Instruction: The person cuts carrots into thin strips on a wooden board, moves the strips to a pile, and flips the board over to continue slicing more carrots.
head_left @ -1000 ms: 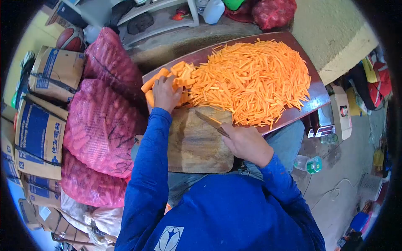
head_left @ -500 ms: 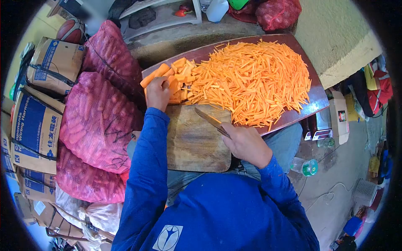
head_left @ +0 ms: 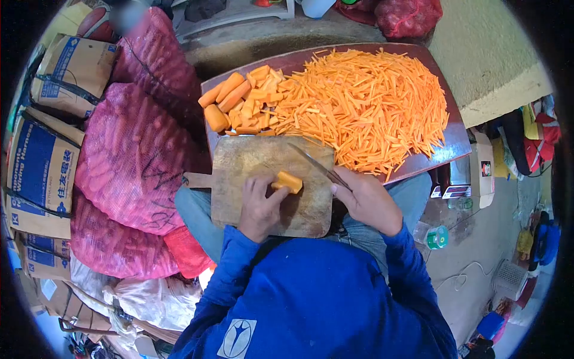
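My left hand [head_left: 262, 205] is over the wooden cutting board [head_left: 233, 179], its fingers closed on a short, thick piece of carrot [head_left: 289, 182]. In my right hand [head_left: 368, 202] is a knife [head_left: 315, 163], gripped by the handle. Its blade points up and left across the board's right side, apart from the carrot piece. Beyond the board, peeled carrot chunks [head_left: 233, 96] lie at the left end of a dark red tabletop [head_left: 457, 128]. A large heap of carrot strips [head_left: 376, 107] covers the middle and right of it.
Pink mesh sacks [head_left: 134, 161] bulge at my left, beside strapped cardboard boxes [head_left: 42, 170]. A concrete ledge [head_left: 490, 66] borders the tabletop at right. On the floor to my right lie a plastic jar with a green lid [head_left: 437, 237] and a white cable [head_left: 463, 276].
My left hand has come back from the chunks to the board, bringing a carrot piece. My right hand with the knife has shifted slightly right and down. The whole view has tilted a little.
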Motion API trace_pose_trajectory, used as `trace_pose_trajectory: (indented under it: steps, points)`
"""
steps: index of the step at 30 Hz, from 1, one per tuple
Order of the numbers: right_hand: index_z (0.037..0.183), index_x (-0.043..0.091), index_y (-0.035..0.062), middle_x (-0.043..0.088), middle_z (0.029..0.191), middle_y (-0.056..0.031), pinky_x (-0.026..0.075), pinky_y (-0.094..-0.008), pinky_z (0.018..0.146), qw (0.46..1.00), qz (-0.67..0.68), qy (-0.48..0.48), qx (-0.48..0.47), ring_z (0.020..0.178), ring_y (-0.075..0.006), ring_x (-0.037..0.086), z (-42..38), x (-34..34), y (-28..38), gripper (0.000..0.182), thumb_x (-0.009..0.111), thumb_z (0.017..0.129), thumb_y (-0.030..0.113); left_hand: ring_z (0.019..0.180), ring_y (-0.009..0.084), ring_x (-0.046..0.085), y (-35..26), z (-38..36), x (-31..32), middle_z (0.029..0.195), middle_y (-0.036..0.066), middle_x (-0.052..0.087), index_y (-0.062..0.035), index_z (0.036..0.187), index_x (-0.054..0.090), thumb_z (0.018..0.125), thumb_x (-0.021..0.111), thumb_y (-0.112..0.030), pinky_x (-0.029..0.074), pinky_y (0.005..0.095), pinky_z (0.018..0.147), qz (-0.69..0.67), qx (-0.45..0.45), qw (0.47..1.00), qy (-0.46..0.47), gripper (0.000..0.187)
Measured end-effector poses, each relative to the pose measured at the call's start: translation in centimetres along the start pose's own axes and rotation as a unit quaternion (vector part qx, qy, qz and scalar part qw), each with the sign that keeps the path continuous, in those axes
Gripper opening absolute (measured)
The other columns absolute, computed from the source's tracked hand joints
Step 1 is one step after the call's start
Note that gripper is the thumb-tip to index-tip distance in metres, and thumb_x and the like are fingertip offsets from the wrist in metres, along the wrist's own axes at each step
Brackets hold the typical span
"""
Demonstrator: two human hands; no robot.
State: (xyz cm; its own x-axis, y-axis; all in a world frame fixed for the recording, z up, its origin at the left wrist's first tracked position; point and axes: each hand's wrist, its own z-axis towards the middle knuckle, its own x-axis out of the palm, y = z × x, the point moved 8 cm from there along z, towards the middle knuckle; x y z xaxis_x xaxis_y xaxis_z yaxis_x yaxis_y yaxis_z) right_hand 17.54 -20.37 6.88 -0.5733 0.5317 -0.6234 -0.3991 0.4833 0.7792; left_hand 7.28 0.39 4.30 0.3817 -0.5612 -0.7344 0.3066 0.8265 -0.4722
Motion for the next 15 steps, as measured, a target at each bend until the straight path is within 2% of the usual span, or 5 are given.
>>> trace_pose_trajectory:
  steps: [2, 5, 8, 13, 15]
  points:
    - [0.127, 0.061, 0.0016, 0.069, 0.091, -0.0283, 0.054, -0.0526, 0.072, 1.0, -0.013, 0.011, -0.008, 0.087, -0.0489, 0.07, -0.7, 0.1, 0.9, 0.028, 0.065, 0.105, 0.019, 0.107, 0.0386, 0.06, -0.1, -0.7, 0.0, 0.119, 0.017, 0.064, -0.0068, 0.108, 0.077, 0.079, 0.077, 0.0, 0.048, 0.0479, 0.092, -0.021, -0.035, 0.999, 0.032, 0.03]
    - [0.129, 0.061, 0.0011, 0.069, 0.093, -0.0288, 0.054, -0.0536, 0.074, 0.998, -0.006, 0.057, -0.014, 0.089, -0.0502, 0.07, -1.4, 1.1, 1.8, 0.03, 0.065, 0.106, 0.019, 0.11, 0.039, 0.058, 0.0, -0.7, 0.0, 0.122, 0.018, 0.062, -0.0076, 0.113, 0.076, 0.077, 0.076, -0.002, 0.046, 0.0478, 0.094, -0.044, -0.079, 0.996, 0.022, 0.037]
    - [0.13, 0.06, 0.0002, 0.071, 0.098, -0.0289, 0.054, -0.0557, 0.076, 0.997, -0.021, 0.077, 0.01, 0.092, -0.0519, 0.069, -1.8, 2.2, 2.1, 0.032, 0.065, 0.106, 0.021, 0.112, 0.0393, 0.057, -0.3, -0.4, 0.9, 0.124, 0.019, 0.061, -0.0078, 0.117, 0.074, 0.078, 0.075, -0.003, 0.044, 0.0491, 0.097, 0.012, -0.072, 0.996, 0.051, 0.04]
    - [0.135, 0.056, 0.0015, 0.072, 0.105, -0.0296, 0.055, -0.0588, 0.076, 0.99, -0.033, 0.129, 0.046, 0.094, -0.0527, 0.069, -2.9, 2.3, 2.8, 0.037, 0.063, 0.106, 0.024, 0.115, 0.0398, 0.056, -0.5, -1.0, 1.3, 0.128, 0.019, 0.059, -0.0064, 0.119, 0.074, 0.078, 0.076, -0.005, 0.043, 0.0513, 0.099, 0.008, -0.064, 0.995, 0.073, 0.04]
    - [0.136, 0.055, 0.002, 0.072, 0.104, -0.0296, 0.055, -0.0593, 0.076, 0.991, -0.039, 0.122, 0.043, 0.093, -0.0527, 0.069, -3.4, 2.4, 2.9, 0.038, 0.063, 0.106, 0.024, 0.116, 0.04, 0.057, -0.8, -1.2, 1.4, 0.128, 0.02, 0.059, -0.006, 0.12, 0.073, 0.079, 0.077, -0.006, 0.043, 0.0516, 0.099, 0.01, -0.056, 0.995, 0.083, 0.041]
